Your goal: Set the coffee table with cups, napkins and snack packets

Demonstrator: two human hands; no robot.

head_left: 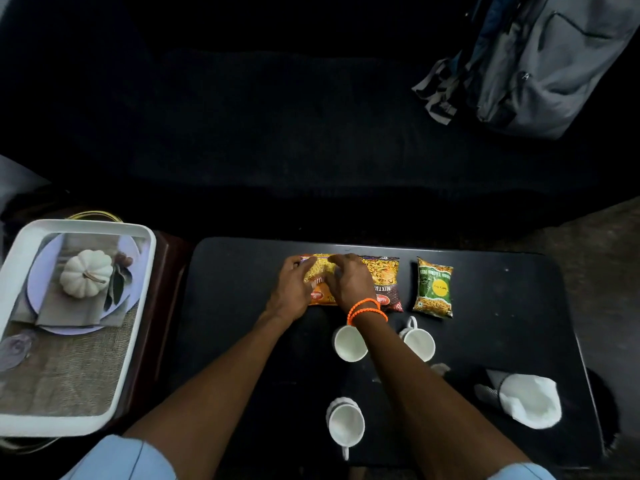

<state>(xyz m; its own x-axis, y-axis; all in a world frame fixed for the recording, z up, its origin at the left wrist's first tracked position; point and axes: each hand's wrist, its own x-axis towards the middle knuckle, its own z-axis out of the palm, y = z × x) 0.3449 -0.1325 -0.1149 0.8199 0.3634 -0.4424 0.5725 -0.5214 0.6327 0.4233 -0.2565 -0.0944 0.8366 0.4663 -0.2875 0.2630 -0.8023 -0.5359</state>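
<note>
On the black coffee table (pixel 242 341), my left hand (pixel 292 289) and my right hand (pixel 348 284) both press down on an orange-yellow snack packet (pixel 320 271) at the far edge. Touching its right side lies a dark red mixture packet (pixel 386 282). A green snack packet (pixel 434 287) lies apart, further right. Three white cups stand on the table: one (pixel 348 344) partly under my right wrist, one (pixel 419 342) to its right, one (pixel 345 426) near the front edge. A white napkin bundle (pixel 528 400) sits at the front right.
A white-rimmed tray (pixel 138 323) with a printed pumpkin picture rests on a dark stand left of the table. A grey backpack (pixel 540 64) lies on the dark sofa at the back right. The floor shows at the right.
</note>
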